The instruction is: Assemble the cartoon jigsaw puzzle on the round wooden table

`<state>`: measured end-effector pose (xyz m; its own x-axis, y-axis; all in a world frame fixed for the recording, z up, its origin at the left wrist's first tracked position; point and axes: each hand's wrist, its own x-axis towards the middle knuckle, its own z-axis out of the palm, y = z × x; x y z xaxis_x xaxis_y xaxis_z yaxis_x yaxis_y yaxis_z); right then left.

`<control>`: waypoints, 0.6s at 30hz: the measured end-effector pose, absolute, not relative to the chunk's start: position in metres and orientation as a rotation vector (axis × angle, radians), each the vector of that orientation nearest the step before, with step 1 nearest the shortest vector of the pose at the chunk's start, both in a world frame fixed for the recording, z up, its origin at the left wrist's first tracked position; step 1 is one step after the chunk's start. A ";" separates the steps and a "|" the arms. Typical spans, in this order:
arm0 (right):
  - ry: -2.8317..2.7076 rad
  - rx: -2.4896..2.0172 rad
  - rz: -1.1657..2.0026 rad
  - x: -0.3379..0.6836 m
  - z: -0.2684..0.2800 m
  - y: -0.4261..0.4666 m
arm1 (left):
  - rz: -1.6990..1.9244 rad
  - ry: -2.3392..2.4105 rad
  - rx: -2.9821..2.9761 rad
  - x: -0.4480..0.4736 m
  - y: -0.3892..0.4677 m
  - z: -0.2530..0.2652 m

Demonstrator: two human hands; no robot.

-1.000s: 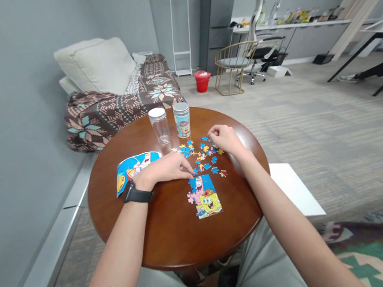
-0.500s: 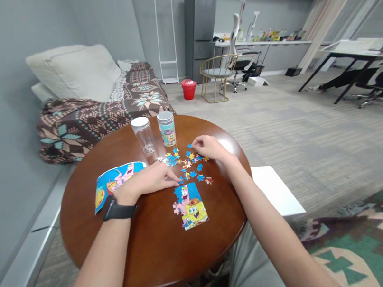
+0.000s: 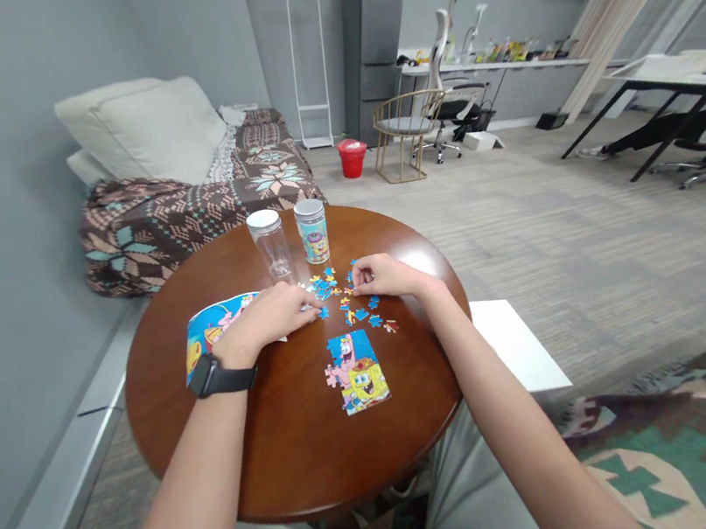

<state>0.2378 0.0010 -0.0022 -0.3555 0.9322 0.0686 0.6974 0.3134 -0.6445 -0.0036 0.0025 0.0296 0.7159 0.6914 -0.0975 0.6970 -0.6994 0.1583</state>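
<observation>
My left hand (image 3: 281,310) reaches over the table, thumb and index finger close together at a small blue puzzle piece (image 3: 324,312). My right hand (image 3: 385,276) is curled in a pinch at the right side of the loose puzzle pieces (image 3: 324,286), its fingertips on a small piece that they partly hide. Just nearer to me lies the joined part of the puzzle (image 3: 361,371), with a yellow sponge figure and a pink starfish figure; its left edge is uneven. Under my left wrist and hand is a picture sheet (image 3: 204,333), partly covered.
A clear jar with a white lid (image 3: 271,246) and a printed jar (image 3: 313,232) stand at the back of the round wooden table (image 3: 288,451). Beyond are a patterned sofa (image 3: 199,208), a red bin (image 3: 351,159) and chairs. A person sits at a desk far right.
My left hand has moved away from the joined puzzle, back toward the loose pieces. My right hand has shifted slightly nearer to me among the pieces. The view has tilted a little.
</observation>
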 end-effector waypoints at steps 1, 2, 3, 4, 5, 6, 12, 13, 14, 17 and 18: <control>-2.126 -1.456 0.737 0.238 0.000 0.000 | -0.043 1.137 2.737 -0.003 0.002 0.030; -2.100 -1.462 0.750 0.238 0.003 -0.001 | -0.042 1.140 2.737 -0.003 0.001 0.031; -2.078 -1.467 0.764 0.237 0.006 -0.003 | -0.039 1.132 2.739 -0.002 0.001 0.031; -2.061 -1.473 0.776 0.237 0.009 -0.004 | -0.037 1.116 2.740 -0.002 0.001 0.031; -2.052 -1.481 0.786 0.237 0.011 -0.005 | -0.033 1.097 2.739 -0.002 0.001 0.031; -2.052 -1.490 0.792 0.237 0.013 -0.006 | -0.029 1.078 2.737 -0.003 0.001 0.031; -2.092 -1.508 0.559 0.239 0.014 -0.005 | -0.025 1.041 2.737 -0.004 0.003 0.028; -2.036 -1.541 0.476 0.241 0.012 -0.003 | -0.027 1.051 2.738 -0.004 0.003 0.028; -1.959 -1.589 0.401 0.244 0.010 -0.002 | -0.031 1.065 2.738 -0.003 0.002 0.028; -1.726 -1.779 0.316 0.253 0.003 0.004 | -0.065 1.100 2.736 -0.003 0.000 0.029; -1.675 -1.844 0.337 0.255 0.001 0.005 | -0.072 1.116 2.734 -0.003 0.000 0.029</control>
